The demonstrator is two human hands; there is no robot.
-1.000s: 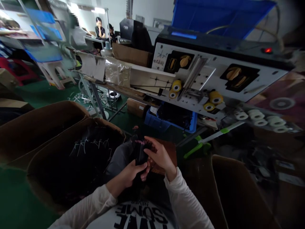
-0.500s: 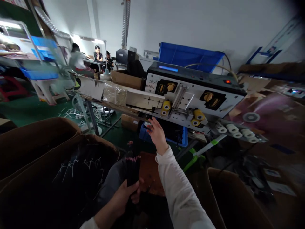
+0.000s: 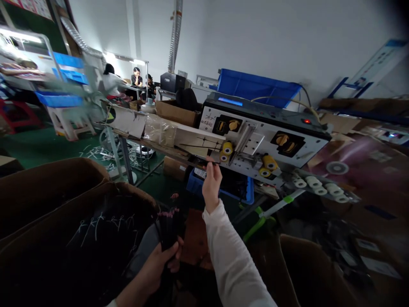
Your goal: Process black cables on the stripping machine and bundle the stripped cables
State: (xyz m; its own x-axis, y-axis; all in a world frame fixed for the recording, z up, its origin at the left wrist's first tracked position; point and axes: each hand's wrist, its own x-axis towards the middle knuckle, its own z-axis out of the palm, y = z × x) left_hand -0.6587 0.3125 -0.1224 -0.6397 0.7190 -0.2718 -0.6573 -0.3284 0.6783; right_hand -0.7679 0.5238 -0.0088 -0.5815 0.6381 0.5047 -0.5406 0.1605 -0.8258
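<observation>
In the lower middle, my left hand (image 3: 161,260) is closed around a bundle of thin black cable-like strands (image 3: 168,228) with pinkish marks near their upper ends. My right hand (image 3: 212,181) reaches forward to the front edge of the machine (image 3: 255,132), just below its left yellow rollers (image 3: 226,151). Its fingertips are pinched together at a small dark piece, too dim to name. A pale chute (image 3: 191,145) beside the rollers carries thin black strands close to these fingers. Beneath the right hand stands a blue bin (image 3: 249,194) with dark things inside.
Open cardboard boxes stand at left (image 3: 105,187) and right (image 3: 283,256); the left one holds dark items with pale ties. White rollers (image 3: 315,182) project from the machine's right end, near a pink fan (image 3: 337,167). Another fan (image 3: 92,89) stands left. People (image 3: 111,81) sit at far tables.
My right hand's fingers have gone from spread to pinched near the chute. The left hand with its bundle has shifted slightly left and the bundle tilts more. The view has moved a little.
</observation>
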